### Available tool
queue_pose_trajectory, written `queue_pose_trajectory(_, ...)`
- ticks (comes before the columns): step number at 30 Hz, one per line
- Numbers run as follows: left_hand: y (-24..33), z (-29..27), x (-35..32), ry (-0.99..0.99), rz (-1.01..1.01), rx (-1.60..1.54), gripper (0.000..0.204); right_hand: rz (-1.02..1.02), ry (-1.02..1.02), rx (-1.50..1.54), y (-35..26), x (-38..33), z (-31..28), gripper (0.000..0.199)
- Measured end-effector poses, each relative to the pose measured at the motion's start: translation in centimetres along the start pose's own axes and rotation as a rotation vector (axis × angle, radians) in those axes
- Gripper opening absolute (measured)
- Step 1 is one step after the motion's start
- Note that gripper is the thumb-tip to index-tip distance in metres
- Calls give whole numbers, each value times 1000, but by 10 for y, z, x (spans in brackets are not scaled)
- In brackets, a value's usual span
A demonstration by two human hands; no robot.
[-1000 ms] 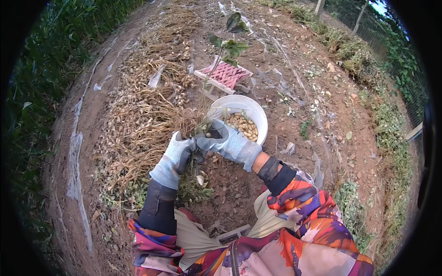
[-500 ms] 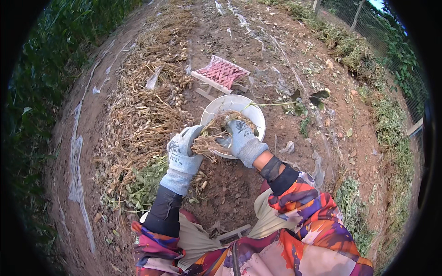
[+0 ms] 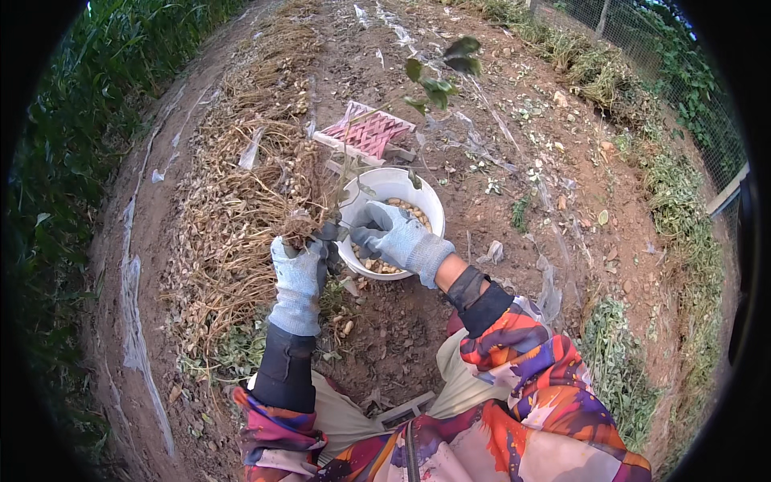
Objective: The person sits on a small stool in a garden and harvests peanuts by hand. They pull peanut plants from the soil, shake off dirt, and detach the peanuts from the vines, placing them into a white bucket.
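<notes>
Both my hands wear light blue-grey gloves with dark palms. My left hand (image 3: 299,271) is closed around a dry peanut plant (image 3: 298,228), beside the left rim of a white bucket (image 3: 438,210). A thin stem with a few dark green leaves (image 3: 440,90) rises from the bunch, up past the bucket. Over the bucket's mouth, my right hand (image 3: 392,238) has its fingers curled close to the left hand; whatever they pinch is hidden. Loose peanuts (image 3: 411,210) lie inside the bucket, partly covered by the right hand.
Behind the bucket stands a low wooden stool (image 3: 368,132) with a pink woven seat. A long row of pulled peanut plants (image 3: 233,217) lies to the left. Strips of plastic film (image 3: 131,313) lie on the soil. Tall green crops line the left edge; a wire fence (image 3: 634,48) runs at far right.
The leafy stem has swung from the right of the bucket to above it. My left hand moved left with the plant, and the peanuts in the bucket now show.
</notes>
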State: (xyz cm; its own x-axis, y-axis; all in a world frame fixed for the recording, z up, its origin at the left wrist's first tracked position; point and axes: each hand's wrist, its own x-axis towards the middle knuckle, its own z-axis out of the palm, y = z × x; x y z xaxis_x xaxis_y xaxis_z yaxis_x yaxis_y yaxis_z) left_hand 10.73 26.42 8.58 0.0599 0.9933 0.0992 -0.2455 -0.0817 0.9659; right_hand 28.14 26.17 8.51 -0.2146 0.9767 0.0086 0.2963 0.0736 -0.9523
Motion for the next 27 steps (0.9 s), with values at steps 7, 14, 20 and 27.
queue_pose_trajectory(7,-6,38,-1,29,-261,-67,12,-87,119,-798,11,0,-2,19)
queue_pose_trajectory(14,61,-1,7,-17,234,-510,12,47,209,-1004,45,5,-35,44)
queue_pose_trajectory(20,64,-107,14,-26,493,-781,28,-67,243,-721,19,7,-22,49)
queue_pose_trajectory(27,97,-158,-46,168,609,-566,39,-155,136,-767,11,3,-10,33)
